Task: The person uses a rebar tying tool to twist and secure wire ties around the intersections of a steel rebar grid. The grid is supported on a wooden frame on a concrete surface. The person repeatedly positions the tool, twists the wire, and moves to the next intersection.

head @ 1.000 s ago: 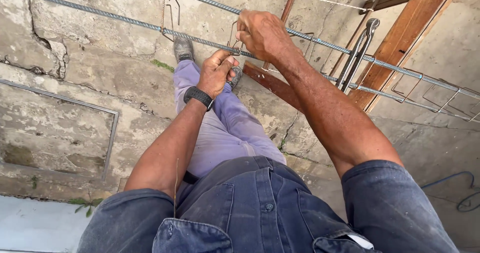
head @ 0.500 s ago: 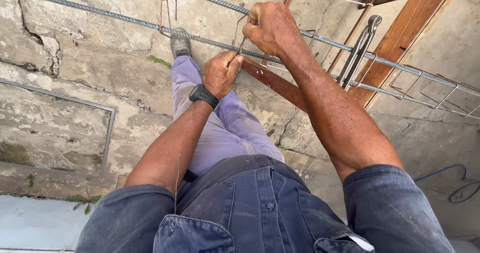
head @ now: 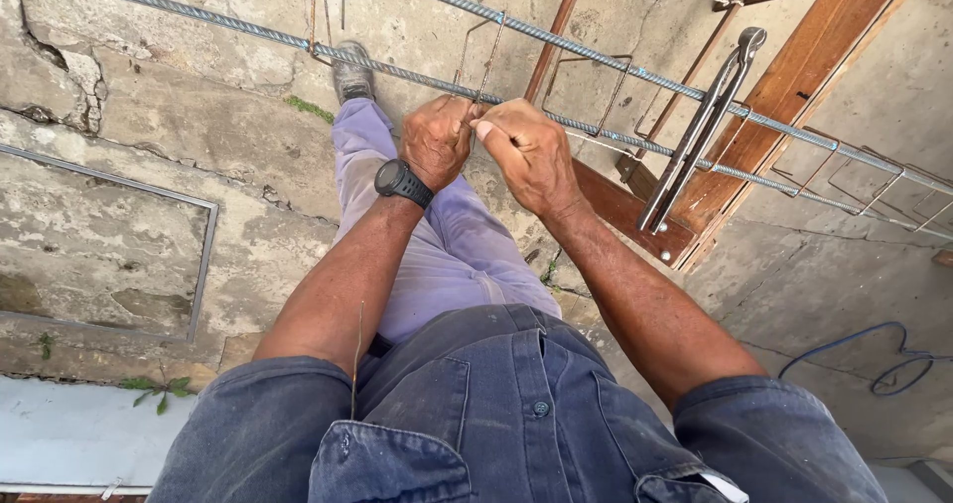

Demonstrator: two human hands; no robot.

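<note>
**Both hands pinched on tie wire at the rebar**

Landmark: the near rebar (head: 248, 31), the ribbed bar running diagonally from upper left to right edge.

- Far left, below the near rebar: metal frame (head: 204, 265) set in the cracked concrete floor (head: 149, 126).
- Grey shoe (head: 352, 74) sits right under the near rebar, lavender trouser leg (head: 447, 255) running down from it.
- Left hand (head: 435, 141), black watch (head: 402, 181) on the wrist, is closed just below the near rebar, fingertips pinched on the thin tie wire (head: 475, 114).
- Right hand (head: 531, 153) touches the left hand, thumb and forefinger pinched on the same wire. Hands together, knuckle to knuckle.
- A bent wire stirrup (head: 486, 51) rises from that spot to the second rebar (head: 556, 34) above.
- Right of the hands: pincers (head: 700, 131) hang over the near rebar, handles down, jaws up, against a wooden beam (head: 794, 96).
- Further right along the near rebar: more stirrups (head: 844, 165).
- Lower right, well below it: blue cable (head: 874, 359) on the floor.
</note>
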